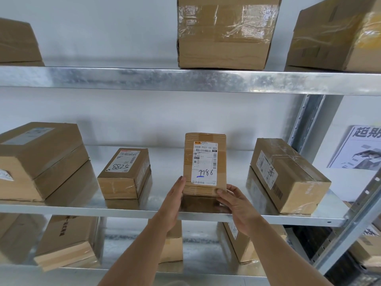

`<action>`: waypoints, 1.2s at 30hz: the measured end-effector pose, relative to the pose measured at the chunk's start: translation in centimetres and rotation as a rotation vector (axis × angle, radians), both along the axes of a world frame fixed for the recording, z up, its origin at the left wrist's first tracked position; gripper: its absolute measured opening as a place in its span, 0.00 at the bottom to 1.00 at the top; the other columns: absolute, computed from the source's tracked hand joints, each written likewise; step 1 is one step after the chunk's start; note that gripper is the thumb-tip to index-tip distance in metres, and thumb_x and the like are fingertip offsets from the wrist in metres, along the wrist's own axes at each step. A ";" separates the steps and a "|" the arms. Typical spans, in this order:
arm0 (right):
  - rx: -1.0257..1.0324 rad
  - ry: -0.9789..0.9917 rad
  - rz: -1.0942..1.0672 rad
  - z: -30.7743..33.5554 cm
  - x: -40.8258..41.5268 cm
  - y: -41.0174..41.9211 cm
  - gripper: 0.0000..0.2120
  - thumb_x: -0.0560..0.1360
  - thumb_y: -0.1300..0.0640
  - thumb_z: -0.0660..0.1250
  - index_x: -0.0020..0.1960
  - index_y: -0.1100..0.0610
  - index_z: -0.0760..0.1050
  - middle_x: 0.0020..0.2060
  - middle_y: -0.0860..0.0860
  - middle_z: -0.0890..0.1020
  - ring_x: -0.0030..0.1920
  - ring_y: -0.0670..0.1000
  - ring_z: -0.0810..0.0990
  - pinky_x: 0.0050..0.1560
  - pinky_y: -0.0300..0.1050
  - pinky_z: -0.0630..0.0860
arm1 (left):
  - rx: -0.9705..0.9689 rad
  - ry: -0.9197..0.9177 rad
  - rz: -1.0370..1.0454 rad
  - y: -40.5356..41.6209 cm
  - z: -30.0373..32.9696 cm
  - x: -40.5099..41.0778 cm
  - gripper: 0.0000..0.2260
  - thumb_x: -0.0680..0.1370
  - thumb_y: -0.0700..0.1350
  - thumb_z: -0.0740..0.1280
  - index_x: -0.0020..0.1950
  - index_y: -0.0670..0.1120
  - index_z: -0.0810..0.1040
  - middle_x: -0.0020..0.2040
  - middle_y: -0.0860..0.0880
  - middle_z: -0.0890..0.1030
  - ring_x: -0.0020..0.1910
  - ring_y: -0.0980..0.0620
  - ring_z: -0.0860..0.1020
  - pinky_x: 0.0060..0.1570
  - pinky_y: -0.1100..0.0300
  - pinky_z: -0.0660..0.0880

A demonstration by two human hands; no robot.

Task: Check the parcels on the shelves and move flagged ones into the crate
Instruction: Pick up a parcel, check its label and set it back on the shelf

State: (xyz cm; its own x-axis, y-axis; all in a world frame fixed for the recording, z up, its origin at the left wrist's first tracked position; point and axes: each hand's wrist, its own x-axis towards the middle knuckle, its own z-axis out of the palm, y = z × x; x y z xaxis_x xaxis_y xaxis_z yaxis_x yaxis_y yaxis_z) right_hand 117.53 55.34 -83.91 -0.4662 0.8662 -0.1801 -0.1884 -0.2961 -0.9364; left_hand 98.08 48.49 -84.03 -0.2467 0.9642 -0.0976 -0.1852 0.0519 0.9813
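Observation:
A small cardboard parcel point(205, 164) stands on end on the middle shelf point(165, 205), its white label facing me with "7786" handwritten and a blue stroke under the first digits. My left hand point(173, 203) lies flat against its lower left side, fingers straight. My right hand point(237, 205) grips its lower right corner, thumb on the front face. To the left lies a parcel marked "5788" point(124, 174). On the right lies a longer taped parcel point(288, 175). No crate is in view.
A large box point(39, 159) sits at the shelf's left end. Boxes point(224, 32) stand on the upper shelf and several more on the lower shelf point(66, 242). A metal upright point(354, 221) frames the right side, with a printed sheet point(358, 147) on the wall beyond.

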 end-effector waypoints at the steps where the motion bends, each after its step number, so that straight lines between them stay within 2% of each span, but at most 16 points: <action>1: 0.002 0.005 -0.002 0.0 0.0 0.0 0.24 0.70 0.55 0.77 0.63 0.55 0.73 0.59 0.55 0.86 0.62 0.57 0.83 0.65 0.58 0.76 | 0.025 0.018 -0.012 -0.1 0.0 0.0 0.23 0.81 0.65 0.59 0.74 0.61 0.73 0.62 0.55 0.84 0.64 0.54 0.80 0.71 0.47 0.74; 3: 0.011 0.024 -0.008 -0.1 0.0 -0.1 0.24 0.69 0.55 0.77 0.63 0.54 0.74 0.61 0.55 0.85 0.63 0.57 0.82 0.66 0.59 0.75 | 0.082 0.077 -0.044 -0.4 0.0 0.1 0.22 0.82 0.62 0.63 0.76 0.63 0.70 0.67 0.56 0.81 0.70 0.53 0.77 0.74 0.44 0.70; 5: 0.016 0.042 -0.020 0.0 0.1 -0.2 0.24 0.69 0.56 0.77 0.63 0.54 0.76 0.61 0.54 0.85 0.63 0.58 0.81 0.68 0.60 0.73 | 0.141 0.137 -0.082 -0.7 -0.1 0.0 0.25 0.81 0.58 0.68 0.78 0.63 0.67 0.72 0.57 0.78 0.73 0.53 0.74 0.76 0.46 0.66; 7: 0.013 0.051 -0.038 0.2 0.1 -0.3 0.20 0.71 0.57 0.75 0.62 0.52 0.77 0.58 0.51 0.86 0.60 0.55 0.82 0.62 0.55 0.76 | 0.163 0.156 -0.102 -0.7 -0.3 -0.1 0.29 0.79 0.55 0.71 0.80 0.61 0.66 0.74 0.56 0.76 0.75 0.53 0.72 0.77 0.46 0.64; 9: 0.005 0.060 -0.052 0.3 0.2 -0.4 0.18 0.74 0.59 0.73 0.63 0.52 0.77 0.56 0.49 0.86 0.58 0.52 0.81 0.54 0.48 0.73 | 0.164 0.157 -0.100 -0.7 -0.5 -0.3 0.31 0.78 0.54 0.73 0.80 0.61 0.66 0.74 0.55 0.76 0.75 0.52 0.71 0.78 0.43 0.63; 12: 0.000 0.076 -0.053 0.2 0.1 -0.3 0.17 0.76 0.60 0.72 0.64 0.52 0.77 0.53 0.49 0.87 0.57 0.51 0.81 0.55 0.46 0.71 | 0.148 0.179 -0.088 -0.6 -0.5 -0.5 0.29 0.78 0.56 0.73 0.78 0.63 0.68 0.73 0.56 0.77 0.76 0.52 0.70 0.79 0.41 0.61; 16: -0.013 0.052 -0.070 -0.1 0.0 0.0 0.21 0.73 0.56 0.75 0.65 0.51 0.77 0.52 0.51 0.85 0.54 0.53 0.79 0.55 0.49 0.73 | 0.099 0.197 -0.056 -0.3 -0.9 -0.7 0.26 0.77 0.60 0.73 0.74 0.67 0.72 0.71 0.60 0.78 0.75 0.52 0.71 0.78 0.42 0.63; 19: -0.033 0.026 -0.087 -0.5 0.0 0.3 0.23 0.68 0.51 0.78 0.61 0.48 0.80 0.50 0.56 0.82 0.52 0.58 0.76 0.53 0.55 0.76 | 0.045 0.188 -0.048 -0.2 -1.0 -0.7 0.18 0.80 0.57 0.71 0.70 0.67 0.75 0.67 0.61 0.81 0.71 0.55 0.74 0.76 0.49 0.67; 21: -0.037 0.000 -0.098 -0.7 -0.2 0.4 0.20 0.67 0.50 0.79 0.58 0.47 0.81 0.50 0.57 0.82 0.50 0.59 0.76 0.53 0.57 0.76 | 0.006 0.189 -0.039 -0.1 -0.9 -0.6 0.15 0.81 0.56 0.70 0.67 0.67 0.77 0.64 0.61 0.82 0.69 0.56 0.76 0.74 0.53 0.69; 24: -0.043 -0.040 -0.115 -0.7 -0.3 0.6 0.13 0.74 0.55 0.76 0.58 0.48 0.80 0.50 0.58 0.85 0.47 0.59 0.78 0.47 0.52 0.76 | -0.002 0.197 -0.039 0.2 -1.2 -0.6 0.21 0.73 0.67 0.73 0.65 0.72 0.77 0.68 0.58 0.80 0.71 0.54 0.74 0.76 0.48 0.66; 26: -0.046 -0.054 -0.121 -0.7 -0.2 0.7 0.13 0.76 0.56 0.74 0.60 0.49 0.79 0.52 0.58 0.86 0.46 0.58 0.81 0.44 0.50 0.76 | 0.006 0.200 -0.042 0.5 -1.7 -0.8 0.25 0.68 0.71 0.73 0.65 0.73 0.77 0.70 0.57 0.78 0.73 0.53 0.73 0.78 0.45 0.64; 28: -0.047 -0.058 -0.126 -0.9 -0.2 0.8 0.14 0.76 0.56 0.74 0.61 0.49 0.79 0.54 0.60 0.86 0.46 0.58 0.81 0.44 0.50 0.76 | 0.013 0.201 -0.046 0.8 -2.1 -1.0 0.27 0.68 0.72 0.73 0.66 0.73 0.76 0.69 0.58 0.79 0.73 0.52 0.73 0.78 0.43 0.64; 32: -0.044 -0.065 -0.137 -1.1 -0.4 0.7 0.16 0.75 0.55 0.76 0.60 0.48 0.79 0.59 0.63 0.83 0.49 0.59 0.78 0.50 0.55 0.74 | 0.018 0.217 -0.029 1.1 -2.5 -1.2 0.29 0.67 0.73 0.74 0.67 0.72 0.75 0.69 0.58 0.79 0.72 0.50 0.73 0.76 0.41 0.65; 34: -0.043 -0.071 -0.142 -0.7 -0.6 0.5 0.18 0.74 0.56 0.77 0.61 0.48 0.78 0.58 0.63 0.84 0.49 0.59 0.79 0.50 0.55 0.75 | 0.033 0.227 -0.023 1.0 -2.2 -0.9 0.24 0.71 0.69 0.74 0.66 0.72 0.76 0.66 0.60 0.80 0.71 0.52 0.74 0.76 0.44 0.67; 36: -0.058 -0.068 -0.154 -0.2 -0.6 0.1 0.25 0.69 0.55 0.79 0.63 0.50 0.77 0.55 0.62 0.86 0.49 0.59 0.80 0.47 0.52 0.76 | 0.041 0.237 -0.012 0.9 -2.2 -0.7 0.23 0.71 0.68 0.73 0.65 0.71 0.77 0.64 0.61 0.81 0.70 0.52 0.74 0.75 0.45 0.68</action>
